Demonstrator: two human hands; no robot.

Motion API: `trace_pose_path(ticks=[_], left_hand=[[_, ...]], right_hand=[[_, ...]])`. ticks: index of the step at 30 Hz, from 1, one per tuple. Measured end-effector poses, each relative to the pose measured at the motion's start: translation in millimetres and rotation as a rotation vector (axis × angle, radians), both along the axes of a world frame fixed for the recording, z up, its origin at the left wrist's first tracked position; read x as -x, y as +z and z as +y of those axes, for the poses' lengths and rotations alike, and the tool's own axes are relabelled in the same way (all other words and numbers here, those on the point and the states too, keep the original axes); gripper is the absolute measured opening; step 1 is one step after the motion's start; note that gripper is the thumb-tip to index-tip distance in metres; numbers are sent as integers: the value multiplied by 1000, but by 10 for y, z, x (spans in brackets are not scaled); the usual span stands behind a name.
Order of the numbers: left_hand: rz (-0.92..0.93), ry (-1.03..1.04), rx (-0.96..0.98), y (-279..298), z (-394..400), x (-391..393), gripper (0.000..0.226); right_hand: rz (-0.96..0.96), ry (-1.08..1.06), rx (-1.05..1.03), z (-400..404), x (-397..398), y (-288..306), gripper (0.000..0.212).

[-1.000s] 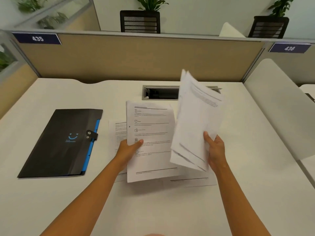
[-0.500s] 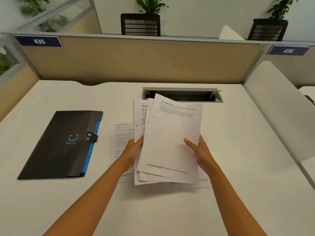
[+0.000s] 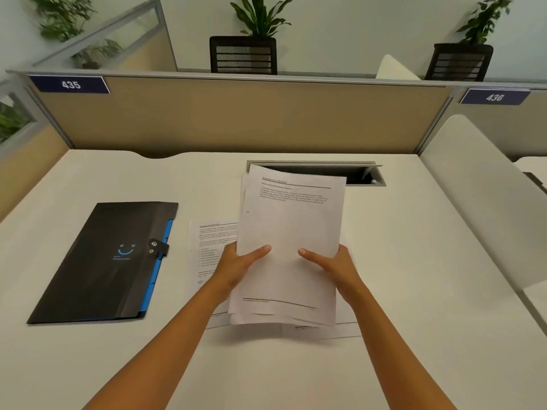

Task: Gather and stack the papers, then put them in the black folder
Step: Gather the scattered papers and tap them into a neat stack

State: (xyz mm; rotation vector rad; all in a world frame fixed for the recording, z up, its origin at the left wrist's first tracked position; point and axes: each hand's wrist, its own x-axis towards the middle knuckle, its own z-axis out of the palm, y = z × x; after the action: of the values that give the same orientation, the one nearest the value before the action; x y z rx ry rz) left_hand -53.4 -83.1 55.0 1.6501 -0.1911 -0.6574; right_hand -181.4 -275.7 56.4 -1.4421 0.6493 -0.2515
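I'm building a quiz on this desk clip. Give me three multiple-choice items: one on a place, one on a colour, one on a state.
1. Where does the black folder lie relative to the held stack of papers?
A. To its left
B. To its right
C. Underneath it

2. What colour is the strip along the folder's edge?
A. Red
B. Blue
C. Yellow

3. How is the stack held?
A. By the left hand alone
B. By both the left hand and the right hand
C. Lying free on the desk

Answers:
1 A, the folder lies flat on the desk, left of the stack.
2 B, blue shows along its right edge and in the printed smile.
3 B, one hand grips each side, thumbs on the top page.
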Motion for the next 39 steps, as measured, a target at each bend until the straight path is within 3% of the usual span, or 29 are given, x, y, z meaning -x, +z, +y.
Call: trace_pose_path(ticks=[9, 13, 19, 39], left_hand=[[-142, 58, 126, 276, -77, -118, 40], [-191, 93, 201, 365, -57, -134, 33], [-246, 87, 249, 383, -97, -93, 38], [-251, 143, 278, 113, -53, 20, 46]], right_hand=[[-187, -89, 166, 5, -177, 205, 47], [-211, -69, 156, 3, -200, 247, 51], [-220, -47, 142, 47, -219, 223, 42], [-179, 7, 122, 104, -107, -17, 50]])
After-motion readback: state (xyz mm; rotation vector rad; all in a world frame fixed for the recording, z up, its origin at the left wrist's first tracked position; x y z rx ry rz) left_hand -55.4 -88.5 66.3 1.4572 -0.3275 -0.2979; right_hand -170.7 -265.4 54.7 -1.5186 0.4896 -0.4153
